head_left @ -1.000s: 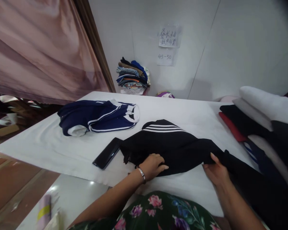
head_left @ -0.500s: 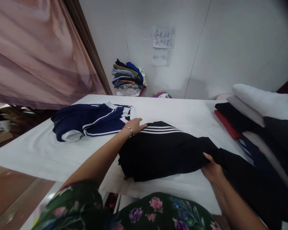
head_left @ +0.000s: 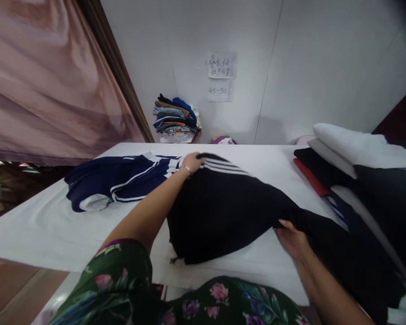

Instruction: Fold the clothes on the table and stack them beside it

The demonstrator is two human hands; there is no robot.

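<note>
A black garment with white side stripes (head_left: 226, 207) stretches across the table, its right part running off over the near right side. My left hand (head_left: 191, 163) is closed on its upper left corner, which is raised off the table. Lower down and to the right, my right hand (head_left: 291, 232) pinches the garment's near edge. A small cord end hangs at the garment's lower left corner. Just left of my left hand lies a navy garment with white trim (head_left: 131, 174), loosely spread; my left hand and forearm cover part of it.
Folded clothes in white, grey, red and black form a stack (head_left: 345, 158) at the right. Another clothes pile (head_left: 176, 117) stands beyond the far edge of the white table (head_left: 253, 158). Paper signs (head_left: 222, 65) hang on the wall; a pink curtain (head_left: 47, 81) drapes at the left.
My left hand has lifted the black garment's upper left corner up and away from me. My right hand has shifted slightly left with its edge. The view has tilted a little upward.
</note>
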